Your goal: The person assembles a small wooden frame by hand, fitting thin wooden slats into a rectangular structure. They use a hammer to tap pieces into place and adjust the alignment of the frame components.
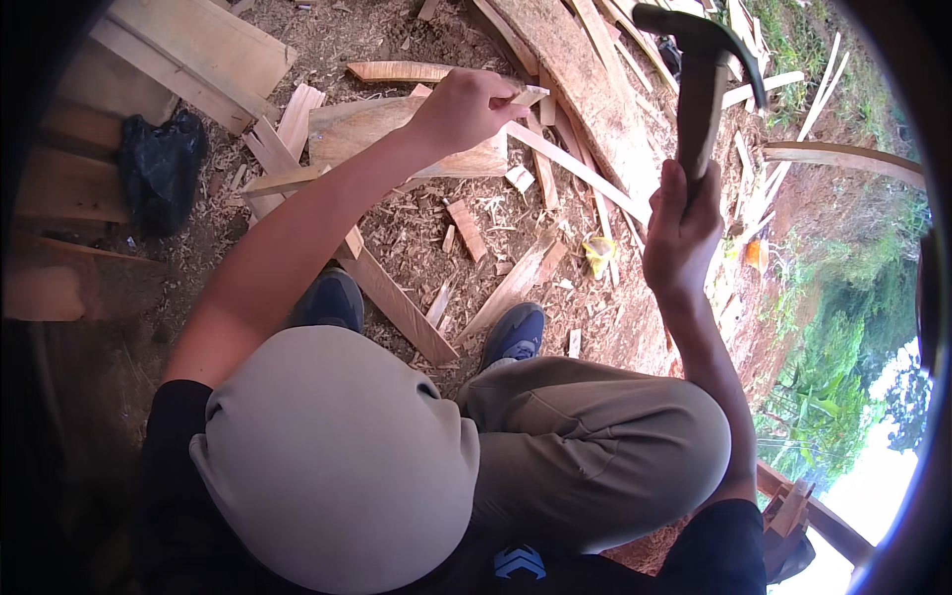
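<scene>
My right hand [684, 233] is wrapped round the handle of a hammer [700, 114], raised on the right side with its dark, curved metal head at the top. Out in front, my left hand [461, 109] pinches a small pale piece of wood [533, 96] between thumb and fingers. Beneath that hand lies a wide wooden board [347, 137], partly hidden by my forearm. Just beyond it is a curved strip of wood [397, 71]. The hammer head is well apart from the wood piece.
Shavings and offcuts cover the dirt ground. A long slab [585, 74] stretches across the far side. A black plastic bag [164, 171] lies at the left beside stacked planks [188, 50]. A yellow wrapper [599, 254] sits near my shoe [516, 335]. Greenery slopes away at the right.
</scene>
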Demonstrator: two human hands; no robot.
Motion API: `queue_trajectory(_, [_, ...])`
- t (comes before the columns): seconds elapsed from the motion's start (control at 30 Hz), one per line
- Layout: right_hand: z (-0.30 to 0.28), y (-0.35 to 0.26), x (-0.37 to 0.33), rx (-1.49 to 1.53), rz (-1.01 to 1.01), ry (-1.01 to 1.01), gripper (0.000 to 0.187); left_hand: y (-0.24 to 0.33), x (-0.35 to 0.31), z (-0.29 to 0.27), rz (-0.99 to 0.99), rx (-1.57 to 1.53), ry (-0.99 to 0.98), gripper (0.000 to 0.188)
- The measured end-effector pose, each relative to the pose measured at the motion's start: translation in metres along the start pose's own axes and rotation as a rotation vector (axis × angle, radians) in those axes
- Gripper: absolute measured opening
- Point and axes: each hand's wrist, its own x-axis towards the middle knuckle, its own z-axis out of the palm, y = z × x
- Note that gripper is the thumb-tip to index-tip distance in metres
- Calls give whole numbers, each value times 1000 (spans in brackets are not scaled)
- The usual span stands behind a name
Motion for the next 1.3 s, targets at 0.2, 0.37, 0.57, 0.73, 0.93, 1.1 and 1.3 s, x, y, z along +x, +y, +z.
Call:
queue_trajectory(0.2, [-3,0,-1,-139,106,-235,23,-7,-5,4,28,-11,9,41])
queue_trajectory(0.37, [5,24,-6,-140,-79,-195,25,5,3,6,-14,9,-18,39])
queue_trajectory(0.57, [2,11,-2,90,65,32,26,3,-6,6,14,44,-26,34])
queue_trajectory(0.73, [-3,8,-4,-254,27,-329,32,4,-11,7,28,9,45,35])
queue_trajectory(0.93, [4,16,-9,-73,20,-214,24,3,-6,11,25,2,16,38])
queue_trajectory(1.1, [7,11,-7,48,83,-21,19,-1,0,-1,-55,27,-14,43])
queue_trajectory(1.3, [14,24,-19,-140,104,-324,26,6,-10,6,-92,63,-26,44])
